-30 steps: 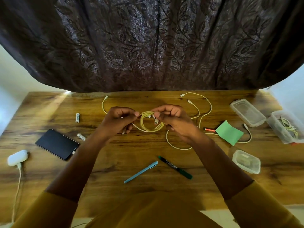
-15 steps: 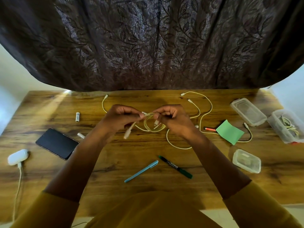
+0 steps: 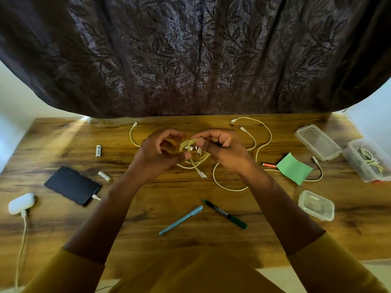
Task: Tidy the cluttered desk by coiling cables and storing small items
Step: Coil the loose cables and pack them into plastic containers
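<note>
Above the middle of the wooden desk (image 3: 63, 225) I hold a small coil of pale yellow cable (image 3: 193, 154). My right hand (image 3: 222, 151) pinches the coil at its top right. My left hand (image 3: 159, 153) pinches a strand at the coil's left, thumb and fingers curled. One white plug end (image 3: 202, 174) hangs loose below the coil. A second long white cable (image 3: 260, 144) lies spread on the desk behind and right of my right hand. Another cable piece (image 3: 132, 134) curves on the desk behind my left hand.
Left: two batteries (image 3: 98, 150) (image 3: 104, 176), a black phone (image 3: 72, 185), a white charging case (image 3: 21, 203) with a cord. Front: blue pen (image 3: 181, 219), green marker (image 3: 225, 214). Right: green note (image 3: 294, 171), red item (image 3: 269, 165), a clear lid (image 3: 317, 141), clear boxes (image 3: 316, 205) (image 3: 368, 159). A dark curtain (image 3: 190, 56) hangs behind.
My left hand has brought the cable's free end round the coil, and the plug now hangs below the coil's right side instead of its left. The right hand stayed put, holding the coil.
</note>
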The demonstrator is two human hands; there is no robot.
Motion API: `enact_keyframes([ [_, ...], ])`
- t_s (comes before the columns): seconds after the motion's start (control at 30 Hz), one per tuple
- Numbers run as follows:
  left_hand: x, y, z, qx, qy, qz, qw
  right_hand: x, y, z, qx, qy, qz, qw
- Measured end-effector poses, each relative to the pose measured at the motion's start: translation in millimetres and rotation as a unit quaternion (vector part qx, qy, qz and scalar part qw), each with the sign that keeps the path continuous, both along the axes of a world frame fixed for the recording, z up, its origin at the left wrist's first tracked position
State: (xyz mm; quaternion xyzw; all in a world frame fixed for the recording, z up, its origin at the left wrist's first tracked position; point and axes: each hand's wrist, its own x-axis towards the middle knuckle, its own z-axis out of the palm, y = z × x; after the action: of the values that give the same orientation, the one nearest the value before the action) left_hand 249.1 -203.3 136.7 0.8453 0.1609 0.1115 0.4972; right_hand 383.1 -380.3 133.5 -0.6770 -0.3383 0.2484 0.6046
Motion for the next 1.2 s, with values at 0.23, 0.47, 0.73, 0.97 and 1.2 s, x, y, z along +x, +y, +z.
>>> enact_keyframes([
  [0.23,-3,-14,1,0.051,-0.067,0.036,0.996,-2,0,0,0.018,0.009,0.019,1.0],
  [0.47,-1,-29,-4,0.213,-0.117,0.037,0.969,-4,3,-9,0.013,-0.013,0.004,1.0],
  [0.73,6,-35,-8,0.082,-0.079,0.084,0.99,-11,-2,-5,0.027,0.004,-0.006,1.0],
  [0.97,9,-28,-6,-0.372,-0.029,0.108,0.921,-10,-9,-20,-0.018,-0.001,-0.043,0.999],
  [1.2,7,-19,-10,-0.444,-0.096,0.122,0.883,-14,-12,-21,-0.015,0.03,-0.046,0.998],
])
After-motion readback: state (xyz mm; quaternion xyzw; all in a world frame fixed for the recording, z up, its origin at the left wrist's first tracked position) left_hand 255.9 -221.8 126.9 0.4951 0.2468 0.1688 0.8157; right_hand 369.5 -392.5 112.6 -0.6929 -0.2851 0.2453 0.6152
